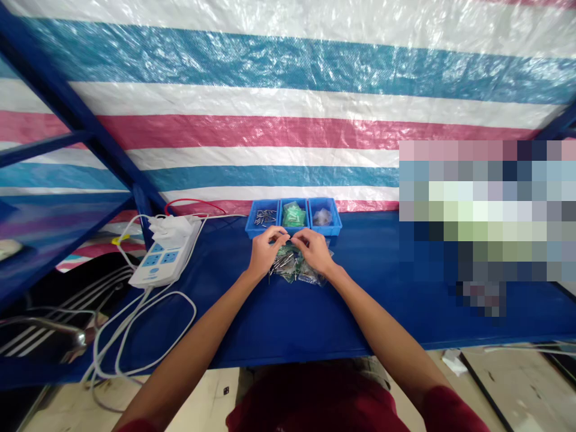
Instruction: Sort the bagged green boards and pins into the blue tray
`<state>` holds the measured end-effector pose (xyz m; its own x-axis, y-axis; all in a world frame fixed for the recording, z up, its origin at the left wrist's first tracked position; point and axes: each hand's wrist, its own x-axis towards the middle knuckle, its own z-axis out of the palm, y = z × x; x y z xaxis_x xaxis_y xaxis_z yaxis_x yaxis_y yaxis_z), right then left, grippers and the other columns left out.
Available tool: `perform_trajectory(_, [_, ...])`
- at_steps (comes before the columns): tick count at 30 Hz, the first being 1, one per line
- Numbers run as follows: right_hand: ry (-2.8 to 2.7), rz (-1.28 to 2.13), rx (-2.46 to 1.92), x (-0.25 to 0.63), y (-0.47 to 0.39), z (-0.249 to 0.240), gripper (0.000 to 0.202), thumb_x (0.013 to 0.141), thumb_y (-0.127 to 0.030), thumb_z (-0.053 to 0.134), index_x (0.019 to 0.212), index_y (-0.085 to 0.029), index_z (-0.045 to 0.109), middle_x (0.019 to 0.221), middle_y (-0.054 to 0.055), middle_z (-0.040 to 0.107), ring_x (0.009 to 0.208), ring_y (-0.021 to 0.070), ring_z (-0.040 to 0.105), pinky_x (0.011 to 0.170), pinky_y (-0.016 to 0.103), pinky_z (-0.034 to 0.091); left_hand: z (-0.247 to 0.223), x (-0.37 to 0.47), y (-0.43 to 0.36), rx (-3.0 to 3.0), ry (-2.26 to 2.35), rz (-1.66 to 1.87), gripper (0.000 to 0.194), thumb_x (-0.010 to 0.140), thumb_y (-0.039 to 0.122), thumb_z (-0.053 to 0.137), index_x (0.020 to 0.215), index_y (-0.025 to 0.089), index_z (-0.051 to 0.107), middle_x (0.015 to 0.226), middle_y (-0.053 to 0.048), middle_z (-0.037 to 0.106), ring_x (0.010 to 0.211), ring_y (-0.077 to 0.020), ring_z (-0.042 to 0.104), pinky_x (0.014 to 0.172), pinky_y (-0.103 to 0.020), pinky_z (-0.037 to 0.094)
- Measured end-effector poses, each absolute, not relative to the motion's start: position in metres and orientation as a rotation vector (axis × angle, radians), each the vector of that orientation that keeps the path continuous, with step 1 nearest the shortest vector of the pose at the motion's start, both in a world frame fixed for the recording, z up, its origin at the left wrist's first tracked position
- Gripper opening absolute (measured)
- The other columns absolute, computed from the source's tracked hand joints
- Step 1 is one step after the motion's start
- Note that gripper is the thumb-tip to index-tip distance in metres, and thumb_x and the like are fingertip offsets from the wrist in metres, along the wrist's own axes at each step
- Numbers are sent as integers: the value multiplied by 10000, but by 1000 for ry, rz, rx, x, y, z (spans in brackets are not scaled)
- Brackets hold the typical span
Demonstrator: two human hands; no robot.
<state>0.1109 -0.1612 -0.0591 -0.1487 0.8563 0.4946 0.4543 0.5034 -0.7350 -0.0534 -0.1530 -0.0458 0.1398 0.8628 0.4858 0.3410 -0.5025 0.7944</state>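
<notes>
Both hands are close together over the middle of the blue table, just in front of three joined blue bins. My left hand [266,251] is pinched, its fingertips on something too small to make out. My right hand [314,249] is pinched as well, its fingertips almost meeting the left ones. Beneath and between them lies a pile of metal pieces [283,263] with green and clear small bags [310,276]. The left bin [252,230] holds metal pins, the middle bin [294,230] green packets, and the right bin [333,230] clear bags.
A white power strip [164,259] with plugs lies at the left, its looped white cables [191,300] running over the table's front edge. A blue metal frame [108,141] rises at the left. Striped sheeting [270,132] hangs behind. The right side is pixelated.
</notes>
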Motion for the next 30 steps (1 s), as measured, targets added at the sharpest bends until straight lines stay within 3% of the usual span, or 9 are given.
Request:
perform_trajectory(4, [-1707,466,-1156,113,-160,-58,244,928,-310,496,793,-172,645,757,37,646,690,154,554,675,265,409,-45,-56,-150,2009,1099,1306,198,856,355,610,853,177,698,839,-38,733,747,-174,672,732,-272,516])
perform_trajectory(11, [-1729,504,-1151,113,-162,-55,224,907,-345,523,825,-179,650,754,28,650,646,144,538,640,256,415,-43,-59,-151,2220,1139,1312,284,914,369,537,786,167,692,713,-31,705,626,-151,634,657,-260,492])
perform_trajectory(18, [-1647,598,-1143,112,-165,-51,222,851,-346,575,711,-177,609,607,-4,578,560,125,480,575,244,384,-45,-57,-155,2265,1149,1453,258,909,337,567,756,175,697,654,-18,687,612,-143,633,646,-252,479])
perform_trajectory(25, [-1565,694,-1147,109,-163,-57,259,840,-388,579,696,-176,615,599,-8,578,544,119,471,557,244,361,-47,-54,-152,2020,1096,1437,177,855,351,645,847,184,704,851,-40,737,757,-172,673,737,-284,523])
perform_trajectory(30, [-1604,645,-1214,109,-163,-56,414,902,-475,493,669,-170,649,542,-12,542,532,124,473,564,251,346,-48,-53,-149,1797,982,1430,224,885,398,598,833,180,596,949,-74,726,914,-198,685,805,-324,539])
